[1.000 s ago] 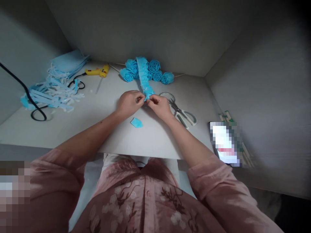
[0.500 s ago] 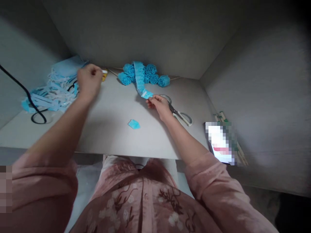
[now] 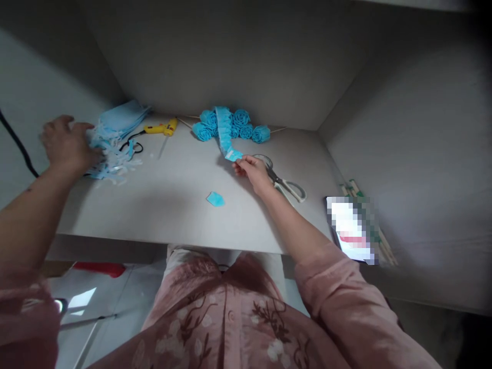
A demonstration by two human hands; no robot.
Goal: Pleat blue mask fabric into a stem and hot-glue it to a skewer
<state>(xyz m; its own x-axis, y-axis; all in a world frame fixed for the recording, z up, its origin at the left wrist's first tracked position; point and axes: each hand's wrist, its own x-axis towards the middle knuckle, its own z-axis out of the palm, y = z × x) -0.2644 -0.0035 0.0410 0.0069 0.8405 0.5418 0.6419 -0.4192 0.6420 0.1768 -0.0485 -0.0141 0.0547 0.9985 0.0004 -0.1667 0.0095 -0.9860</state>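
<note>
My right hand (image 3: 251, 171) pinches the lower end of a pleated blue strip (image 3: 224, 125), whose upper part lies across several blue rolled flowers (image 3: 241, 118) on sticks. With fingers spread, my left hand (image 3: 68, 143) is over the left edge of a heap of blue and white scraps (image 3: 111, 163); whether it touches them I cannot tell. Behind the heap lies a stack of blue face masks (image 3: 122, 119). A yellow glue gun (image 3: 161, 126) rests beside the stack. One small pointed blue piece (image 3: 215, 199) lies flat near the table's front.
Scissors with pale handles (image 3: 290, 188) lie under and beside my right hand, by a roll of tape (image 3: 263, 161). A phone (image 3: 349, 230) stands at the right edge near thin sticks (image 3: 384, 246). A black cord (image 3: 19, 141) hangs at left. Panels enclose the table (image 3: 172, 215).
My left hand has moved left from beside the glue gun to the scrap heap, and its fingers have spread, uncovering the glue gun. My right hand keeps its pinch on the strip.
</note>
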